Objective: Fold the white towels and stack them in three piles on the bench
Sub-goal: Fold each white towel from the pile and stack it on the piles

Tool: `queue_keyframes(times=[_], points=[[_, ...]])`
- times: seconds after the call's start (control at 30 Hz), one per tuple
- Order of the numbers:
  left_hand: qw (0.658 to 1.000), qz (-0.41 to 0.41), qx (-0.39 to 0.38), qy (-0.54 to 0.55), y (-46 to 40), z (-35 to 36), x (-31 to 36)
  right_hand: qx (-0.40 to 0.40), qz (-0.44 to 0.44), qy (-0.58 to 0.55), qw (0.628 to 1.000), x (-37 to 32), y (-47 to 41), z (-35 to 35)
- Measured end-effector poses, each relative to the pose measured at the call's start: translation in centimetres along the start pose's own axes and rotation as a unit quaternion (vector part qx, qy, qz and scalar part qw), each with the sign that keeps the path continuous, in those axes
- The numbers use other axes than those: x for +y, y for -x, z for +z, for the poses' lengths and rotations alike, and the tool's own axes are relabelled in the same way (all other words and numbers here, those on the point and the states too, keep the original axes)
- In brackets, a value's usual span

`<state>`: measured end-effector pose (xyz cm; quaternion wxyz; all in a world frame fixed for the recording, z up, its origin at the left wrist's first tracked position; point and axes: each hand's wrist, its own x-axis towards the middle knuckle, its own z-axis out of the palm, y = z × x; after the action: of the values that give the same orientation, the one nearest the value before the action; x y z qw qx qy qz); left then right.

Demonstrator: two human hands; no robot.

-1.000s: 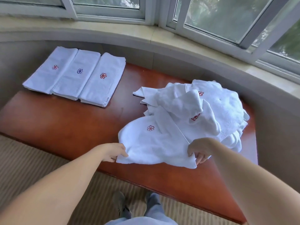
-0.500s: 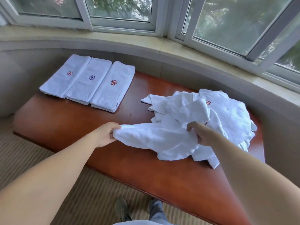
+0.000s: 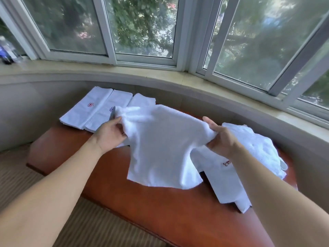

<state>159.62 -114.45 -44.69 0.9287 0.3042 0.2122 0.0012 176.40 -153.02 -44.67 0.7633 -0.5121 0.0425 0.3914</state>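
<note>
i'm opening out one white towel (image 3: 165, 148) to start its fold: my left hand (image 3: 108, 134) pinches its top corner at nine o'clock, my right hand (image 3: 220, 139) grips the other at three, and it hangs above the bench (image 3: 124, 189). next i should find the edges and square it flat. half a second ago it was bunched low against the unfolded heap (image 3: 258, 150); now it's lifted and spread, hiding part of the three piles (image 3: 99, 111) at eleven o'clock.
</note>
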Motion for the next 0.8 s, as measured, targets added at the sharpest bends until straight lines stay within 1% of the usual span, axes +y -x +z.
queue_keyframes(times=[0.03, 0.07, 0.1, 0.13, 0.17, 0.2, 0.23, 0.27, 0.3, 0.33, 0.37, 0.4, 0.43, 0.57, 0.6, 0.63, 0.73, 0.8], points=[[0.998, -0.036, -0.034, -0.027, 0.5, -1.2, 0.6, -0.056, 0.032, 0.014, 0.998, -0.2, 0.5, -0.4], [0.990, -0.091, -0.040, -0.097, 1.0, -2.7, 0.6, -0.082, 0.073, 0.064, 0.992, 0.1, 0.9, -1.2], [0.967, -0.149, -0.023, -0.205, 1.7, -4.6, 0.2, -0.072, 0.117, 0.144, 0.980, 0.8, 1.3, -1.8], [0.925, -0.191, 0.014, -0.329, 2.2, -6.4, -0.7, -0.034, 0.154, 0.248, 0.956, 1.8, 1.5, -2.4], [0.875, -0.200, 0.068, -0.436, 2.6, -7.7, -1.8, 0.036, 0.166, 0.361, 0.917, 2.9, 1.2, -2.8], [0.841, -0.176, 0.124, -0.497, 2.6, -8.5, -2.9, 0.113, 0.146, 0.446, 0.875, 4.0, 0.7, -2.9], [0.835, -0.140, 0.165, -0.507, 2.4, -8.7, -3.9, 0.170, 0.111, 0.492, 0.847, 5.0, 0.0, -2.8], [0.841, -0.105, 0.188, -0.496, 2.0, -8.7, -4.7, 0.200, 0.072, 0.504, 0.837, 5.7, -0.7, -2.5], [0.841, -0.076, 0.199, -0.498, 1.5, -8.4, -5.2, 0.209, 0.039, 0.508, 0.835, 6.2, -1.2, -2.0], [0.832, -0.058, 0.203, -0.513, 1.1, -8.1, -5.5, 0.211, 0.017, 0.510, 0.834, 6.5, -1.7, -1.6], [0.821, -0.052, 0.199, -0.532, 0.9, -7.9, -5.6, 0.214, 0.011, 0.496, 0.841, 6.7, -1.9, -1.4], [0.817, -0.050, 0.193, -0.541, 0.7, -7.8, -5.7, 0.214, 0.015, 0.462, 0.861, 6.8, -2.2, -1.4], [0.816, -0.049, 0.190, -0.544, 0.7, -7.7, -5.6, 0.219, 0.026, 0.433, 0.874, 6.8, -2.4, -1.4], [0.811, -0.074, 0.183, -0.551, 1.0, -7.1, -4.8, 0.257, 0.058, 0.393, 0.881, 6.1, -2.6, -1.0], [0.817, -0.077, 0.185, -0.540, 0.9, -6.8, -4.6, 0.261, 0.058, 0.373, 0.888, 5.8, -2.7, -0.7], [0.833, -0.072, 0.191, -0.515, 0.6, -6.3, -4.3, 0.264, 0.050, 0.354, 0.896, 5.3, -3.0, -0.3], [0.903, -0.002, 0.199, -0.382, -0.6, -4.5, -2.6, 0.247, 0.005, 0.271, 0.930, 3.4, -3.9, 1.2], [0.946, 0.029, 0.153, -0.284, -0.9, -3.9, -0.8, 0.203, -0.041, 0.172, 0.963, 1.8, -4.0, 1.4]])
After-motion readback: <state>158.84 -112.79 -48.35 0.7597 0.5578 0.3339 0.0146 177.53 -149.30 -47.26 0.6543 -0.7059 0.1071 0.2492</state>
